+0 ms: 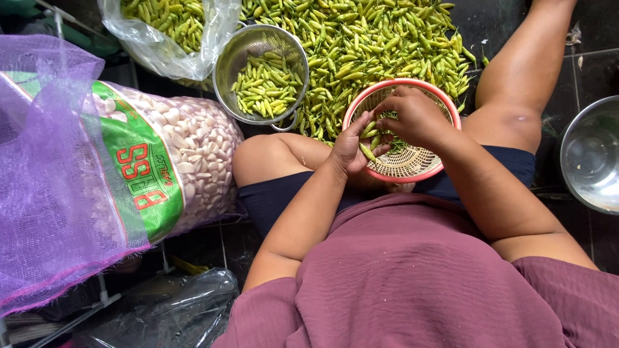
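Both hands meet over the pink basket (412,169) resting on the person's lap. Left hand (351,149) is cupped, its fingers curled around a small bunch of green chilies (369,136); they lie roughly side by side across the palm, long axes running from the lower right up toward the upper left, though which ends carry the stems is too small to tell. Right hand (416,117) is closed down over the top of that bunch, fingertips pinching at one chili; exactly which one is hidden under the knuckles.

Going left to right: a purple mesh sack (51,174) of garlic cloves leans at the left, a clear bag (164,55) of chilies sits at the top, then a metal strainer (242,58) holding a neat heap of chilies, then the big loose chili pile (361,45) on the dark floor, touching the basket's far rim. A steel bowl (590,154) stands well apart at the right edge.

Judging from the grip, the work seems to be picking at single chilies. It would go best with the left hand keeping the bunch loosely fanned so one pod stands free, and the right pinching close to the pod's end rather than mid-body, so it does not snap.
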